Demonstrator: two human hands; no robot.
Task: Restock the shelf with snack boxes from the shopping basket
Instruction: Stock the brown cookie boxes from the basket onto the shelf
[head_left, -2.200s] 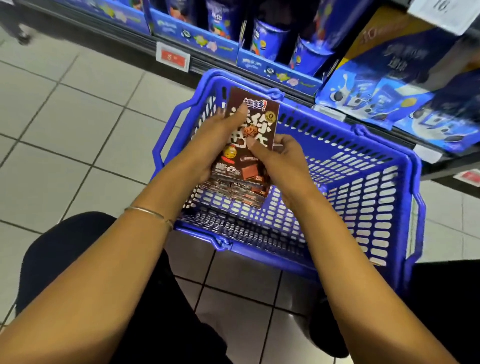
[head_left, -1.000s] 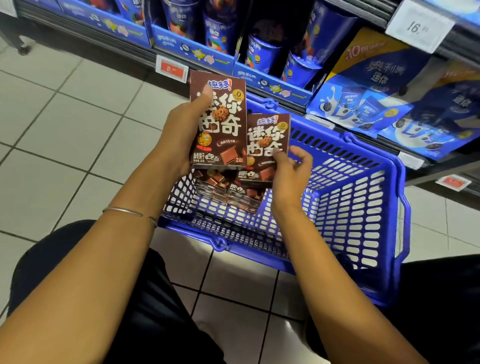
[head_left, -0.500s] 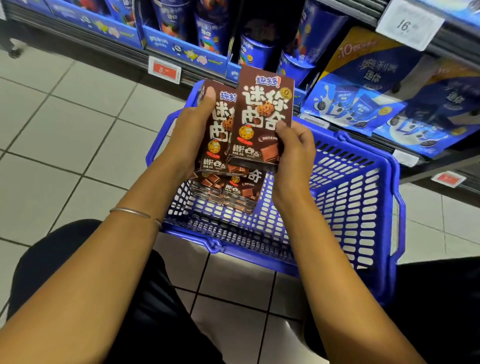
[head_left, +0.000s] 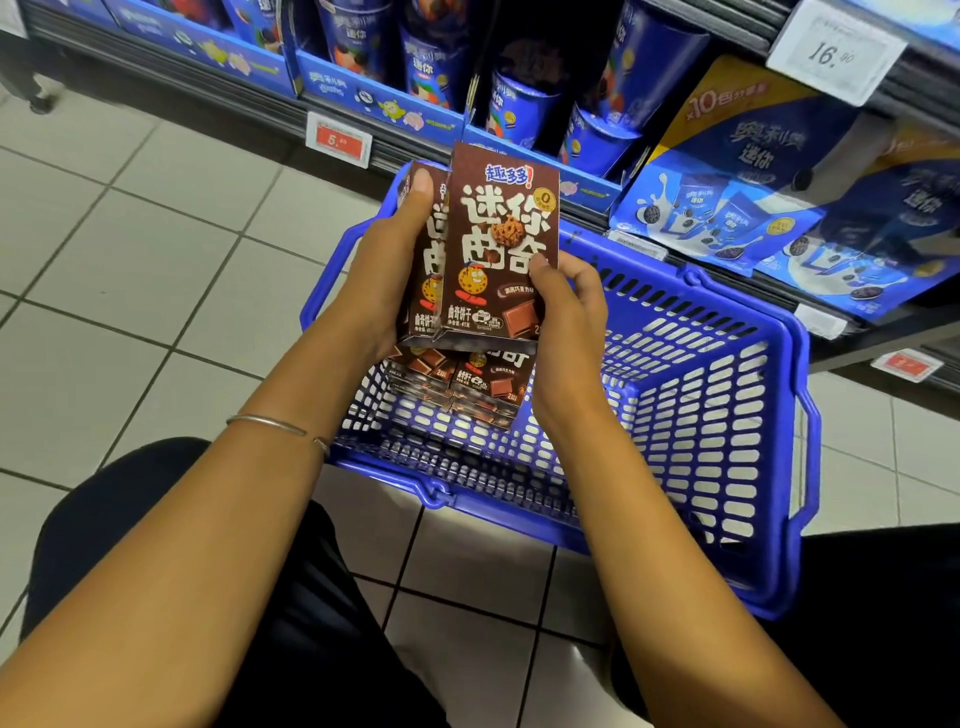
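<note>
Two flat brown cookie boxes (head_left: 485, 317), upright. Your left hand (head_left: 384, 283) grips the rear box (head_left: 435, 249), your right hand (head_left: 569, 322) the front box (head_left: 501, 228).

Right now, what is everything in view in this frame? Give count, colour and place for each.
basket: one, blue, on the floor
shelf: one, dark, behind the basket
front snack box: one, brown, held upright over the basket
rear snack box: one, brown, behind the front one, partly covered
stacked snack boxes: several, count hidden, brown, in the basket
tubs: several, blue, on the shelf
large packs: at least two, blue, on the shelf at right
price tags: three, two red and one white, on shelf edges
floor tiles: many, pale
bangle: one, silver, on the left wrist
left grip: holds the rear snack box
right grip: holds the front snack box
</note>
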